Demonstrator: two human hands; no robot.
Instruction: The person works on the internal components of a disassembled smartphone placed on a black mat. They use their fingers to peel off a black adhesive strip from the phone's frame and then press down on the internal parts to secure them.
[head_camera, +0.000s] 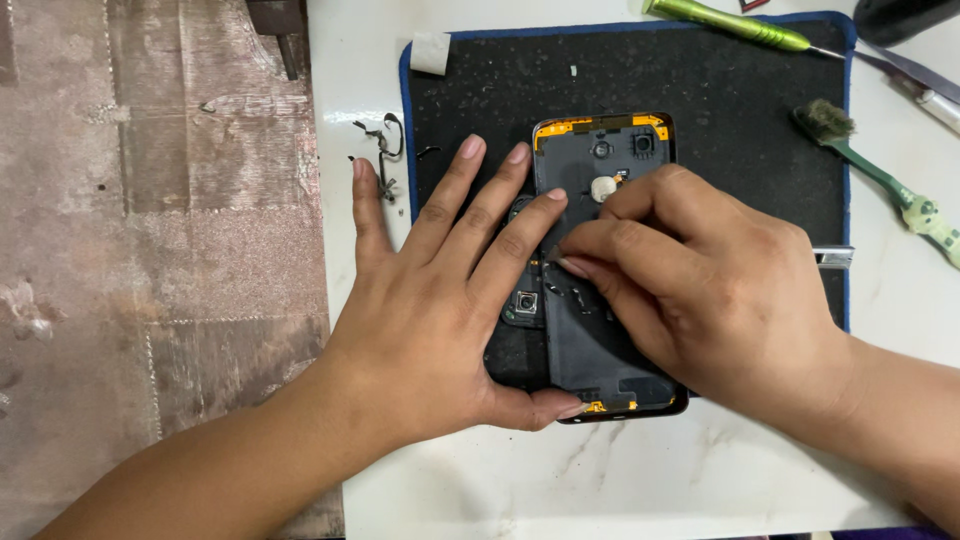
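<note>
An opened smartphone (600, 160) lies back-up on a black work mat (700, 90), its dark inner frame edged with orange flex strips. My left hand (440, 300) lies flat with fingers spread across the phone's left side, thumb pressed at its lower edge. A small black camera part (525, 305) shows beside the phone under those fingers. My right hand (700, 280) rests over the phone's right half, thumb and fingertips pinched together at the middle of the frame; whatever is between them is too small to see.
A green-handled screwdriver (730, 22) lies at the mat's top edge. A green brush (880, 180) sits on the white table at right. Small metal clips (380, 150) lie left of the mat. A brown worn surface (150, 250) borders the table's left edge.
</note>
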